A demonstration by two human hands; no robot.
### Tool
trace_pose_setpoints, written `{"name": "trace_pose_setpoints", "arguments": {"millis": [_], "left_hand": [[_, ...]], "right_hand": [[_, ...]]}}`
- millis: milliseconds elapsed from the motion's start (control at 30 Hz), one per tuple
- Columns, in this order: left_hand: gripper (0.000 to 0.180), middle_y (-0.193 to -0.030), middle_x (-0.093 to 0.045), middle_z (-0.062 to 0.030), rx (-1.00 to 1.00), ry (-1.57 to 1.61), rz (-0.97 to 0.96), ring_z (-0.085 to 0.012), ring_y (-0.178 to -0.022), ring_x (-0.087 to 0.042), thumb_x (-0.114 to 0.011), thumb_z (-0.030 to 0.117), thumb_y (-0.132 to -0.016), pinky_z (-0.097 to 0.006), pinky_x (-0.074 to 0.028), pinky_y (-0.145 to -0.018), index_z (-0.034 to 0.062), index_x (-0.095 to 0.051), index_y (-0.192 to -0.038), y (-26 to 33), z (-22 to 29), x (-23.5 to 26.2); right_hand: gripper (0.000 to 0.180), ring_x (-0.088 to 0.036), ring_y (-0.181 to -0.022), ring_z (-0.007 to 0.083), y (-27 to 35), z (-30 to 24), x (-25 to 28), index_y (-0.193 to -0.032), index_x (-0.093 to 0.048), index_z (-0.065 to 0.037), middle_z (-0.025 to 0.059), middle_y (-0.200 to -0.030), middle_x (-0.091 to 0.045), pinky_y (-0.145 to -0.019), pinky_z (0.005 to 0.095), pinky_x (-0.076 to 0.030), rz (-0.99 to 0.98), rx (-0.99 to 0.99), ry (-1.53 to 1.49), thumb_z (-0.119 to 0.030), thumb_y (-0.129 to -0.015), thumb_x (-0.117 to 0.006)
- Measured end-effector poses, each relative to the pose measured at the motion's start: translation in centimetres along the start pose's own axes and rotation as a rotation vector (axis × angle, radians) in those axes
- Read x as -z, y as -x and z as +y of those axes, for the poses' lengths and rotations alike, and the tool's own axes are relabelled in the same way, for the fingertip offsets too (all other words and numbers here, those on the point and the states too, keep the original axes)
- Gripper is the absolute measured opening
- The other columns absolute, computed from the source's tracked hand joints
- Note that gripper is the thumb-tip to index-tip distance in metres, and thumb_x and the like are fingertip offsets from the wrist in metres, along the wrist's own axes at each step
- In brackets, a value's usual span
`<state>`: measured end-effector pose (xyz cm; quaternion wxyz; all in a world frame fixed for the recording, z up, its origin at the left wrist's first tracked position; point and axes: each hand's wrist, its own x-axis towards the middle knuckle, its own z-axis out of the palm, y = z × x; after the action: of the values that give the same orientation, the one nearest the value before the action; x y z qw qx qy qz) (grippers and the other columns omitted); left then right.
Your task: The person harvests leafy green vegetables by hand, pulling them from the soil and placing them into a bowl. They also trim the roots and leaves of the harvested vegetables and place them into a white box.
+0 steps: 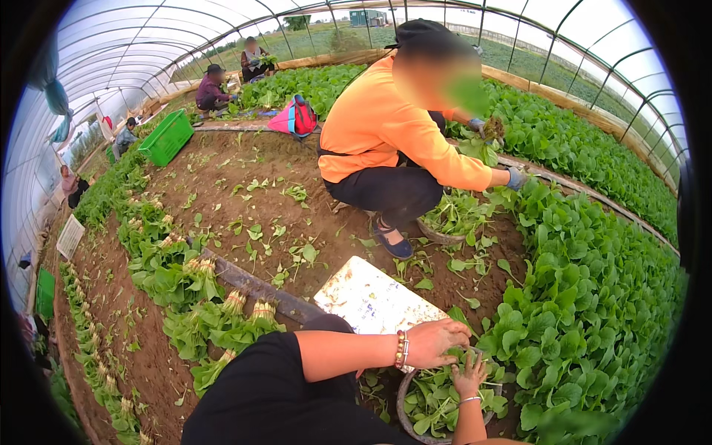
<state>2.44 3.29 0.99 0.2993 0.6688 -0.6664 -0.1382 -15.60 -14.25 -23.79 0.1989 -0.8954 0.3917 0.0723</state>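
Low in the view, a round basin (401,404) with a dark rim holds loose green leaves (437,400). My left hand (436,343), with a beaded bracelet at the wrist, is over the basin's far side. Its fingers curl downward, and what they may grip is hidden. Close beside it my right hand (469,377), with a thin silver bangle, rests on the leaves with its fingers apart. A stained white board (377,293) lies on the soil just beyond my left forearm.
Dense leafy plants (586,297) grow at the right. Tied bunches of greens (194,297) line the soil at the left. Ahead, a crouching person in an orange top (400,119) works beside another basin (440,236). A green crate (166,139) stands farther back, near other people.
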Motion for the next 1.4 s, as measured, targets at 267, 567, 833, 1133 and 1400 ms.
{"name": "trace_pose_setpoints", "arguments": {"millis": [267, 567, 833, 1133, 1400], "left_hand": [[0.034, -0.119, -0.045, -0.0084, 0.023, 0.024, -0.019, -0.0257, -0.105, -0.047, -0.062, 0.019, -0.077, -0.037, -0.041, -0.088, 0.0080, -0.052, -0.109, 1.3, -0.8, 2.0], [0.037, -0.115, -0.049, -0.0086, -0.061, 0.100, -0.022, -0.0275, -0.100, -0.051, -0.066, 0.017, -0.072, -0.037, -0.043, -0.085, 0.0081, -0.054, -0.106, 0.5, 1.0, 2.2], [0.047, -0.110, -0.050, -0.0085, -0.096, 0.145, -0.024, -0.0284, -0.095, -0.053, -0.072, 0.006, -0.060, -0.037, -0.045, -0.081, 0.0078, -0.055, -0.103, 1.4, 4.4, 3.4], [0.043, -0.108, -0.051, -0.0074, 0.000, 0.159, -0.095, -0.0275, -0.092, -0.056, -0.072, 0.009, -0.061, -0.036, -0.047, -0.080, 0.0081, -0.057, -0.101, 0.6, 3.2, 4.4], [0.044, -0.108, -0.049, -0.0062, 0.189, 0.077, -0.161, -0.0269, -0.092, -0.055, -0.077, 0.013, -0.055, -0.037, -0.046, -0.078, 0.0096, -0.062, -0.096, 0.2, 1.1, 4.7]], "right_hand": [[0.056, 0.006, -0.133, 0.0354, 2.3, -2.5, -8.8, -0.113, -0.057, -0.004, 0.0104, -0.146, 0.010, -0.106, 0.0530, -0.002, -0.301, -0.215, 0.137, -0.050, -0.083, -0.049], [0.070, -0.022, -0.128, 0.0332, 1.4, -1.5, -3.0, -0.132, -0.036, -0.011, 0.0129, -0.139, -0.026, -0.104, 0.0508, -0.015, -0.143, -0.124, -0.008, -0.039, -0.074, -0.063], [0.022, -0.055, -0.093, 0.0299, 2.1, -1.6, 3.7, -0.099, -0.061, -0.009, 0.0126, -0.099, -0.055, -0.082, 0.0375, -0.045, 0.143, -0.101, -0.375, -0.016, -0.080, -0.052], [0.023, -0.055, -0.097, 0.0276, -9.6, -6.5, -1.1, -0.095, -0.065, -0.007, 0.0104, -0.103, -0.060, -0.083, 0.0346, -0.044, 0.000, 0.337, -0.092, -0.011, -0.079, -0.048], [0.036, -0.053, -0.102, 0.0373, -21.2, -3.8, -11.8, -0.116, -0.052, -0.006, 0.0170, -0.115, -0.054, -0.087, 0.0381, -0.045, -0.595, 0.181, 0.258, -0.017, -0.082, -0.049]]}}
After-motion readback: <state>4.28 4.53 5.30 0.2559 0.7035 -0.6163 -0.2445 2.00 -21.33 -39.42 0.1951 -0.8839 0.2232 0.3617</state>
